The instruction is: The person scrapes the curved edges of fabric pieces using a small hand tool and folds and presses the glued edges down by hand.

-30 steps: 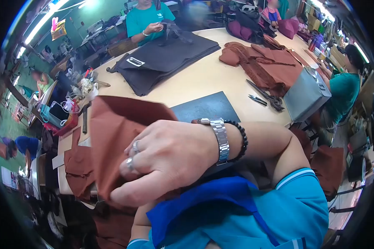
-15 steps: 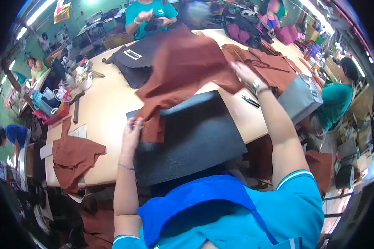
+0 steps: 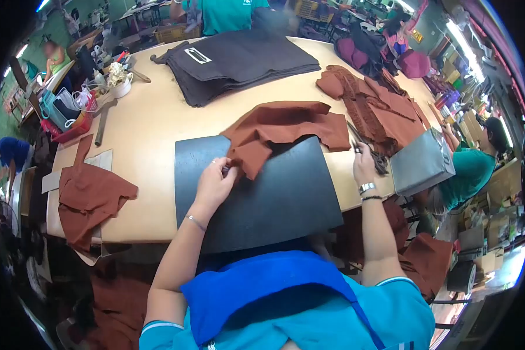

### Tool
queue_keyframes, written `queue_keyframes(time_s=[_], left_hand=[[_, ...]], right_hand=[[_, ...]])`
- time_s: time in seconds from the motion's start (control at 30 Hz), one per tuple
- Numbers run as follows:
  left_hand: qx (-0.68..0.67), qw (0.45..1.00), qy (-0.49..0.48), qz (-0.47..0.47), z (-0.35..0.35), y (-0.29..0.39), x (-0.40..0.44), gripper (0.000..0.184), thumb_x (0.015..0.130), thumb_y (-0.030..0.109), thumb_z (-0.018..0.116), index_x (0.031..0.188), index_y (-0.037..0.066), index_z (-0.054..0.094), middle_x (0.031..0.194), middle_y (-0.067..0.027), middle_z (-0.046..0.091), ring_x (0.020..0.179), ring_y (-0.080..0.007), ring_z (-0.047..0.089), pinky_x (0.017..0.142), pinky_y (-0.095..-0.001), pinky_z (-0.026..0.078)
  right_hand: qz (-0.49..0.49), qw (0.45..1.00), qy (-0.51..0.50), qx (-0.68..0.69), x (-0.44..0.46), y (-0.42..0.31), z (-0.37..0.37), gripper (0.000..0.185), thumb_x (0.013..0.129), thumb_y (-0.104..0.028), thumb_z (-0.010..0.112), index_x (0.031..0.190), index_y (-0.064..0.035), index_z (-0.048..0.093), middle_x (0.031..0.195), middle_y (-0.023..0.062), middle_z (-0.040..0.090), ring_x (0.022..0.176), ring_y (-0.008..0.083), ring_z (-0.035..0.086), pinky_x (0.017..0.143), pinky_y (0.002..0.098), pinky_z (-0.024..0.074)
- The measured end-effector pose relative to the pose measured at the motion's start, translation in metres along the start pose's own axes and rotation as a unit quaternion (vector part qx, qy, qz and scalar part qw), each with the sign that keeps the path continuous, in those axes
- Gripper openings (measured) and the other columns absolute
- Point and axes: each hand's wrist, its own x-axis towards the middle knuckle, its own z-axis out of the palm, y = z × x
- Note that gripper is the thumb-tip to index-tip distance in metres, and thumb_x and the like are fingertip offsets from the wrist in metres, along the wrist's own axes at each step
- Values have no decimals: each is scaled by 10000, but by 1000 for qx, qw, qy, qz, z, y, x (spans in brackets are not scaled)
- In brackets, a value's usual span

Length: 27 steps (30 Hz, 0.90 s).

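A reddish-brown fabric piece (image 3: 294, 119) lies rumpled across the far edge of a black mat (image 3: 262, 204) and onto the table. My left hand (image 3: 216, 181) is closed on the fabric's near left corner, above the mat. To the right of the mat, my right hand (image 3: 365, 163) has its fingers closed around a thin dark pen-like tool (image 3: 352, 129); its exact kind is hard to make out. Beside that hand is a small dark bundle (image 3: 380, 163), partly hidden by it.
A dark fabric stack (image 3: 239, 64) lies at the back of the table (image 3: 146, 116). More brown pieces (image 3: 391, 108) are at right, beside a grey metal box (image 3: 423, 163). Left are a brown piece (image 3: 93, 195), a hammer (image 3: 103, 122) and a red basket (image 3: 76, 125). Co-workers surround the table.
The brown fabric has come down from the air onto the mat and table. My left hand has moved right with its corner; my right hand has left the fabric and closed on the pen-like tool.
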Motion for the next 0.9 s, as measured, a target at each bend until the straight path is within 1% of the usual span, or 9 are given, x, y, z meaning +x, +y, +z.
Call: queue_keyframes(time_s=[0.1,0.17,0.23,0.33,0.43,0.47,0.67,0.77,0.9], left_hand=[[-206,977,-25,40,26,0,-13,237,906,155,701,1098,35,630,975,-61,667,879,-155,643,792,-310,527],[-313,940,-139,4,27,11,-22,231,891,58,726,1091,45,612,1048,-23,653,951,-115,630,831,-288,521],[-303,930,-200,58,31,2,-26,320,942,193,697,1204,53,579,1169,-72,640,1032,-142,639,879,-292,519],[-442,868,-167,-153,15,20,-25,577,980,515,561,1367,93,489,1232,-102,604,1067,-199,649,883,-301,532],[-586,728,-290,-207,-4,5,-13,824,930,720,434,1486,115,366,1342,-155,550,1144,-272,632,949,-376,524],[-618,692,-322,-187,-6,4,-13,729,987,637,417,1489,110,378,1414,-110,527,1200,-239,608,958,-378,517],[-568,810,-69,-132,9,4,2,419,1004,350,588,1349,123,524,1269,-55,627,1101,-175,639,939,-381,528],[-581,805,-4,-120,-4,-8,5,312,986,222,629,1276,130,560,1195,-28,658,1050,-153,645,936,-374,530],[-598,791,47,-123,-3,-8,6,293,1006,268,590,1256,120,555,1224,-65,640,1104,-202,638,938,-382,547]], right_hand=[[25,961,-154,230,-31,-78,31,405,1006,-344,539,1145,17,657,1020,119,695,950,177,638,839,333,506],[42,907,-281,309,-57,-134,51,453,1000,-399,577,1147,19,670,1018,91,708,933,151,647,848,311,518],[18,883,-353,309,-65,-181,62,404,957,-333,675,1152,21,658,1032,83,706,897,123,649,808,281,532],[75,837,-269,470,-65,-201,84,360,926,-226,724,1167,26,635,1049,79,704,887,106,652,793,262,540],[71,762,-299,570,-62,-218,73,338,928,-176,714,1184,23,619,1067,76,703,912,102,648,805,272,547],[62,770,-322,547,-63,-224,65,304,942,-171,695,1168,20,626,1062,64,701,914,91,641,803,281,552],[-17,876,-410,254,-102,-215,59,324,930,-315,701,953,6,660,809,82,689,751,98,615,688,291,520],[-19,854,-504,125,-115,-211,41,348,920,-370,701,904,-22,681,760,103,683,703,147,630,689,320,525],[-57,828,-546,114,-113,-215,24,320,931,-332,698,934,-12,694,784,48,690,749,109,628,703,299,519]])
